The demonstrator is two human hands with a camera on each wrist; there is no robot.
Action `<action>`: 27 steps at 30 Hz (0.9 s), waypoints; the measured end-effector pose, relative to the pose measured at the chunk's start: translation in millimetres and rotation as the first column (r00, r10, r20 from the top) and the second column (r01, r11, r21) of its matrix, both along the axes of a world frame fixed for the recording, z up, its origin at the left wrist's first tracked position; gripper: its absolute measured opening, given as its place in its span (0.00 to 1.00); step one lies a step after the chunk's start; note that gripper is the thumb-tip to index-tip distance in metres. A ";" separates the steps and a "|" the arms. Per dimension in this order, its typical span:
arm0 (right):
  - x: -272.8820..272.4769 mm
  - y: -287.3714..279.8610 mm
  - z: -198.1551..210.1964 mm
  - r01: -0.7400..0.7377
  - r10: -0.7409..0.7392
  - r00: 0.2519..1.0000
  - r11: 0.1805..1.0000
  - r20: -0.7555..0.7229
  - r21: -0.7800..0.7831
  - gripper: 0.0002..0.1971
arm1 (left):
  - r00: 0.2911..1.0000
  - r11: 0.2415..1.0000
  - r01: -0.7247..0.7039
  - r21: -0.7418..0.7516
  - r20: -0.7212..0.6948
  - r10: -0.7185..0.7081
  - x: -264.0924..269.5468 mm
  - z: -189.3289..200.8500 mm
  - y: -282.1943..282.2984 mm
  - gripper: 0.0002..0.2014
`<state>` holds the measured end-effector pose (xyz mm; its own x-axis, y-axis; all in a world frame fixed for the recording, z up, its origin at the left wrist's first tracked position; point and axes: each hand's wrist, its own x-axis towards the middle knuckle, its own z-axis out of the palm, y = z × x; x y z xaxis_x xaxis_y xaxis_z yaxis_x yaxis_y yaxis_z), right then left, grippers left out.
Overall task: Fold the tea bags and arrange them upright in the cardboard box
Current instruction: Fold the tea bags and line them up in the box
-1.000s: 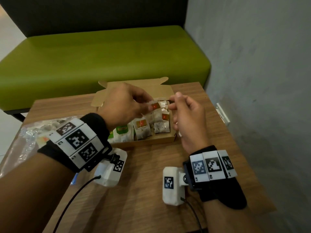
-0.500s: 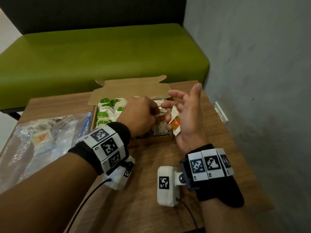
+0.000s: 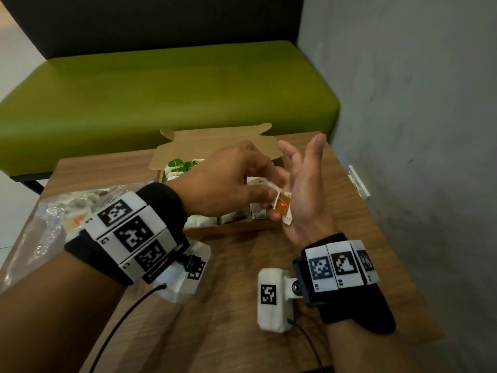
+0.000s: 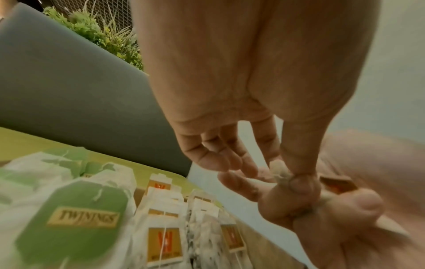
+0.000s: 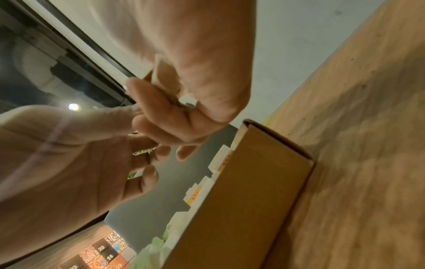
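Note:
An open cardboard box on the wooden table holds upright tea bags, green-tagged ones at the left and orange-tagged ones at the right. Just above the box's right front corner, my right hand stands palm-left with its fingers straight up. Its thumb holds an orange-tagged tea bag against the palm. My left hand reaches across and pinches that bag's paper between thumb and forefinger. In the right wrist view the bag's white edge shows against my right hand, beside the box wall.
A crumpled clear plastic bag with loose tea bags lies on the table's left side. A green bench stands behind the table and a grey wall runs close along the right. Bare table top lies in front of the box.
Both hands came up and nearer from over the box. My right hand spread its fingers with the orange-tagged bag against the palm, and the left hand closed in on it.

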<state>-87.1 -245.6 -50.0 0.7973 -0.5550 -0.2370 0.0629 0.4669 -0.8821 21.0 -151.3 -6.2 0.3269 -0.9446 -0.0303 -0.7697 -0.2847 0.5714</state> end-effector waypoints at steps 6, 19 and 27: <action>2.0 -1.9 -1.6 -0.049 0.049 0.998 0.999 -0.029 -0.007 0.32 | 0.954 0.958 -0.239 -0.156 -0.224 0.201 4.4 -6.4 5.9 0.04; 4.5 -4.3 -13.2 0.092 -0.122 0.991 0.917 -0.056 -0.387 0.04 | 0.870 0.898 -0.408 -0.166 -0.370 0.327 6.2 -11.1 10.5 0.08; 2.7 -0.7 -12.2 -0.067 0.028 0.994 0.912 -0.103 -0.404 0.03 | 0.822 0.876 -0.454 -0.160 -0.455 0.342 10.2 -18.5 14.8 0.03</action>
<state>-84.5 -246.4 -62.2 0.8106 -0.5810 -0.0730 -0.0417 0.0670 -0.9969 31.2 -136.6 -24.7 0.6870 -0.7262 -0.0240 -0.3066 -0.3197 0.8965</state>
